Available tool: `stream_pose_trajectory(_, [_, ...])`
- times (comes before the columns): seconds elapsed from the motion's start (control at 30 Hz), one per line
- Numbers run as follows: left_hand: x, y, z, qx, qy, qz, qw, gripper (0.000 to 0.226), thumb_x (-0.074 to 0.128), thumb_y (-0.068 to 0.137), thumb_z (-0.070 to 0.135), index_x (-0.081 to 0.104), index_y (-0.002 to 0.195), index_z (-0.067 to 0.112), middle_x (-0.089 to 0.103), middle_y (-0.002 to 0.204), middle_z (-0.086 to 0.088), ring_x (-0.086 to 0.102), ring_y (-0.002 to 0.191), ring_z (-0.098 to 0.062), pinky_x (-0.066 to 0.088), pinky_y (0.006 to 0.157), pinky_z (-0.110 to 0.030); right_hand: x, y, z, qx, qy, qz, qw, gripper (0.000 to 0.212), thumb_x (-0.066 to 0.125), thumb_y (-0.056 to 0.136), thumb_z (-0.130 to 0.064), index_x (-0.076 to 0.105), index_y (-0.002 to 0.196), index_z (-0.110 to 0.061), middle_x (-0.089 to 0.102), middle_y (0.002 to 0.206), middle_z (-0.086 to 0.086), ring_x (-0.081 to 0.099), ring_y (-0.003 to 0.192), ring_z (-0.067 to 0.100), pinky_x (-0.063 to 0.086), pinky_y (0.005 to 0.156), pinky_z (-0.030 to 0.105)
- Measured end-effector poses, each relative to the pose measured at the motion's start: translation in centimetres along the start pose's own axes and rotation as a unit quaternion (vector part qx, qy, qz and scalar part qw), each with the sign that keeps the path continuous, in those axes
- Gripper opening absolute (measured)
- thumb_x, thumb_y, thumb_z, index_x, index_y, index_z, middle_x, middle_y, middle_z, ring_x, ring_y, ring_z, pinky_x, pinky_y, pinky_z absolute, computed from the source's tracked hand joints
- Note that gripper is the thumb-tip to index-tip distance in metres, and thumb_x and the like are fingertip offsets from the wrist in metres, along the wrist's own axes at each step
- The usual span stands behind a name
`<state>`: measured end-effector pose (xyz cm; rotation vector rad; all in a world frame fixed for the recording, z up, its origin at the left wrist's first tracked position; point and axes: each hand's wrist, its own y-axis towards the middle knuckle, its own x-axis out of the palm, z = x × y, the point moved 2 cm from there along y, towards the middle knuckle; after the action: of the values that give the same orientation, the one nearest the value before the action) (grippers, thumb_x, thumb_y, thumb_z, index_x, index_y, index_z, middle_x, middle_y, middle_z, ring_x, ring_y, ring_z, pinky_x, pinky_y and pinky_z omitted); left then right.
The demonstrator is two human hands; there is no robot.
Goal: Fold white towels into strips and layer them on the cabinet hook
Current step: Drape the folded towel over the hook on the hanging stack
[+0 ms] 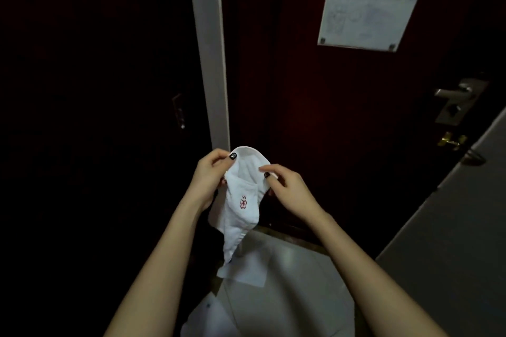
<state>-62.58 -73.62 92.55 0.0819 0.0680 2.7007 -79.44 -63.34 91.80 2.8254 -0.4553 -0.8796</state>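
Two bare forearms reach up from the bottom edge, meeting at a white towel (243, 216) held in the air in front of a dark red door (287, 85). The left hand (209, 172) pinches the towel's upper fold between curled fingers and a dark-nailed thumb. The right hand (287, 186) pinches the opposite edge with its fingers. The towel is doubled over at the top and hangs down in a narrow length, a red emblem (243, 202) facing the camera. Below it a white sheet (246, 273) lies on the pale tiled floor (295, 254). A printed notice (367, 16) is fixed to the door above a metal lever handle (451, 91). Left of a white frame strip (210, 63), a dark panel carries a small metal handle (179, 112).
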Motion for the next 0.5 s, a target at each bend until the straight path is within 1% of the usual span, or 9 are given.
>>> stream_pose_trajectory(0.07, [-0.2,-2.2,2.2,0.017,-0.007,0.003,1.000,0.011,0.059,0.095,0.013,0.062,0.085,0.010,0.058,0.058,0.009,0.048,0.048,-0.001,0.036,0.043,-0.014,0.1,-1.1,-1.6,-0.002,0.021,-0.017,1.000,0.021,0.054,0.097,-0.019,0.068,0.113,-0.019,0.064,0.086,-0.017,0.061,0.071,0.008,0.046,0.070,0.021])
stream_pose_trajectory(0.13, [-0.5,-4.5,3.9,0.036,-0.009,0.022,0.999,0.011,0.059,0.095,0.014,0.062,0.086,0.008,0.057,0.059,0.008,0.047,0.048,-0.001,0.035,0.043,-0.014,0.4,-2.3,-3.2,-0.002,0.064,-0.046,0.997,0.016,0.056,0.097,-0.026,0.070,0.105,-0.022,0.069,0.090,-0.007,0.064,0.078,0.017,0.049,0.075,0.032])
stream_pose_trajectory(0.17, [-0.7,-5.5,4.7,0.045,-0.003,0.033,0.998,0.011,0.060,0.095,0.015,0.062,0.086,0.009,0.056,0.060,0.007,0.046,0.049,-0.002,0.035,0.043,-0.015,0.8,-3.1,-3.9,-0.005,0.083,-0.057,0.995,0.014,0.059,0.096,-0.028,0.071,0.102,-0.026,0.070,0.092,-0.001,0.065,0.082,0.022,0.050,0.077,0.035])
stream_pose_trajectory(0.2, [-1.0,-6.6,5.2,0.051,0.004,0.047,0.998,0.011,0.060,0.095,0.015,0.062,0.086,0.009,0.054,0.061,0.005,0.045,0.050,-0.003,0.034,0.044,-0.016,1.2,-3.9,-4.7,-0.009,0.101,-0.068,0.992,0.011,0.061,0.094,-0.029,0.071,0.099,-0.030,0.070,0.095,0.002,0.064,0.087,0.028,0.049,0.077,0.035])
stream_pose_trajectory(0.27, [-1.5,-8.7,6.0,0.056,0.018,0.086,0.994,0.012,0.059,0.096,0.016,0.061,0.086,0.009,0.053,0.065,-0.001,0.046,0.054,-0.007,0.035,0.046,-0.018,2.2,-5.7,-6.0,-0.020,0.141,-0.091,0.986,0.010,0.066,0.089,-0.029,0.071,0.094,-0.036,0.070,0.098,0.006,0.062,0.095,0.032,0.048,0.078,0.033])
stream_pose_trajectory(0.33, [-1.9,-11.1,6.2,0.053,0.022,0.141,0.988,0.014,0.059,0.096,0.016,0.060,0.086,0.007,0.052,0.068,-0.007,0.047,0.058,-0.012,0.037,0.051,-0.023,3.1,-7.5,-7.1,-0.026,0.178,-0.117,0.977,0.007,0.070,0.086,-0.030,0.072,0.086,-0.037,0.070,0.096,0.006,0.062,0.090,0.032,0.048,0.076,0.033])
stream_pose_trajectory(0.43, [-2.7,-15.0,5.7,0.040,0.014,0.226,0.973,0.016,0.059,0.096,0.017,0.059,0.083,0.008,0.050,0.061,-0.002,0.046,0.054,-0.009,0.038,0.050,-0.023,4.2,-9.9,-7.9,-0.031,0.188,-0.151,0.970,0.007,0.073,0.086,-0.026,0.072,0.079,-0.024,0.068,0.088,0.005,0.061,0.080,0.031,0.047,0.068,0.034])
stream_pose_trajectory(0.47, [-2.9,-16.4,5.4,0.036,0.014,0.247,0.968,0.016,0.059,0.096,0.017,0.058,0.082,0.009,0.048,0.060,-0.001,0.045,0.053,-0.009,0.038,0.048,-0.022,4.4,-10.6,-8.1,-0.035,0.191,-0.163,0.967,0.009,0.073,0.086,-0.024,0.071,0.078,-0.020,0.068,0.086,0.004,0.061,0.076,0.027,0.047,0.066,0.034])
stream_pose_trajectory(0.5, [-3.0,-17.7,5.2,0.033,0.015,0.264,0.964,0.016,0.059,0.096,0.016,0.058,0.082,0.009,0.046,0.061,-0.002,0.044,0.053,-0.009,0.038,0.047,-0.022,4.6,-11.3,-8.3,-0.040,0.191,-0.178,0.964,0.010,0.072,0.087,-0.024,0.071,0.078,-0.019,0.068,0.085,0.003,0.060,0.073,0.021,0.046,0.065,0.031])
